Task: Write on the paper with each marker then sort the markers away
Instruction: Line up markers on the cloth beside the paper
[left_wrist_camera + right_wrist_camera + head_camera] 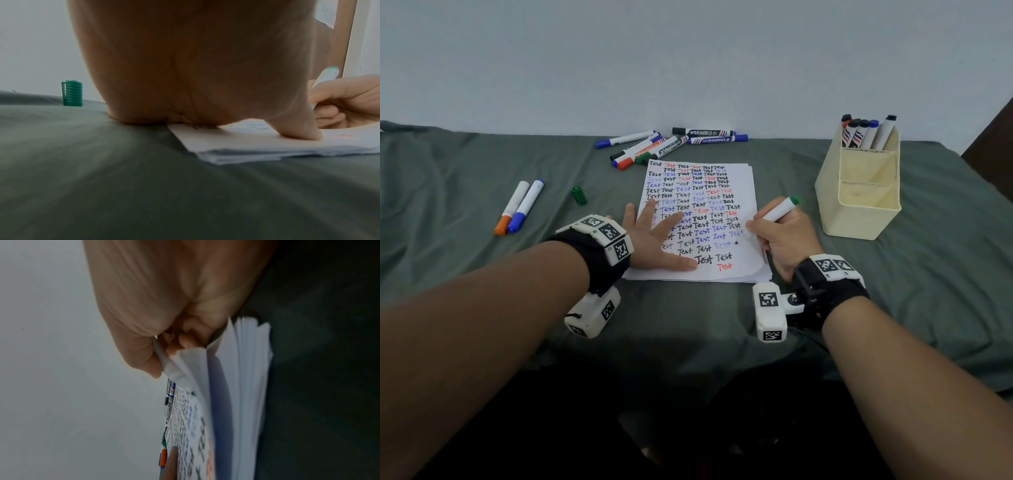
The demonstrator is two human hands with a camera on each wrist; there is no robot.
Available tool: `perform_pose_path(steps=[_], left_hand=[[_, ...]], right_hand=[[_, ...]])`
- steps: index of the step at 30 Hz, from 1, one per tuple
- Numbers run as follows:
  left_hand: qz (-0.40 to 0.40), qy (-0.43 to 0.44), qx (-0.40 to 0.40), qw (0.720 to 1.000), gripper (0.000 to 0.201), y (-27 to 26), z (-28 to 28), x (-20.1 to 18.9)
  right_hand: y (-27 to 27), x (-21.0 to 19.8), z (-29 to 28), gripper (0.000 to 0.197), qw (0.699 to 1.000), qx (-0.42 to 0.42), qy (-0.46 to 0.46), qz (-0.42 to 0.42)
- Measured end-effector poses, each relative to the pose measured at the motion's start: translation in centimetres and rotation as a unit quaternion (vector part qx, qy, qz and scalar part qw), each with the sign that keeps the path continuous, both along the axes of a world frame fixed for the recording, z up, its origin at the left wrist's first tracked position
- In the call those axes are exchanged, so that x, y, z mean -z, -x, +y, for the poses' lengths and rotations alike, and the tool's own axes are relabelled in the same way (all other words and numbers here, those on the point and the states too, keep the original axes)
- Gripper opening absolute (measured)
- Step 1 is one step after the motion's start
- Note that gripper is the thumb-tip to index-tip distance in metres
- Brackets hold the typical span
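Note:
A stack of white paper (736, 274) covered in rows of "Test" lies on the green cloth. My left hand (654, 236) lies flat on its left side, fingers spread; in the left wrist view the thumb (304, 134) presses the paper (246, 146). My right hand (780, 233) grips an uncapped white marker with a green end (780, 209), tip down at the paper's right side beside a small dark dot. In the right wrist view the curled fingers (185, 340) hold the white barrel (168, 366) against the paper (226, 386). The green cap (579, 195) stands left of the paper.
A pile of capped markers (671, 144) lies beyond the paper near the wall. An orange-capped and a blue-capped marker (518, 209) lie at the left. A cream compartment organizer (859, 192) at the right holds several markers (866, 132) in its back section.

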State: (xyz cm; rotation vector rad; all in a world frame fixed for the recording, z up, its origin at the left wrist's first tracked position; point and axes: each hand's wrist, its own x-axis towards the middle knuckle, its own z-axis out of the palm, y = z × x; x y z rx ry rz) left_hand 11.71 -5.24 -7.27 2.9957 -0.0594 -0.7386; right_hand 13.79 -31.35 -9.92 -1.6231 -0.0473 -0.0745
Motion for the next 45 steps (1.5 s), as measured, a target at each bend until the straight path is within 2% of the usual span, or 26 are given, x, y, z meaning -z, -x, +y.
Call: perform_pose_path(steps=[14,21,33,36,45], left_hand=[[0.006,0.007,-0.001,1.0,0.126,0.1,-0.02,-0.18],[0.008,0.002,0.001,1.0,0.127,-0.09,0.07,-0.09],[0.0,-0.003,0.005,1.0,0.124,-0.47,0.29,0.51],[-0.001,-0.005,0.006,1.0,0.124,-0.49,0.31,0.46],[-0.024,0.0,0.022,0.999,0.117,-0.77,0.91,0.41]], right_hand=[[-0.24,0.36,-0.04,0.018,1.0,0.009,-0.02,-0.009],[-0.42,0.57,-0.19,0.023,0.999,0.035,-0.027,-0.007],[-0.33,0.62,-0.12,0.026,0.999,0.031,-0.04,-0.001],[-0.35,0.49,-0.22,0.024,0.997,0.046,-0.06,0.006],[0.37,-0.14,0.07,0.018,0.991,0.009,-0.134,0.004]])
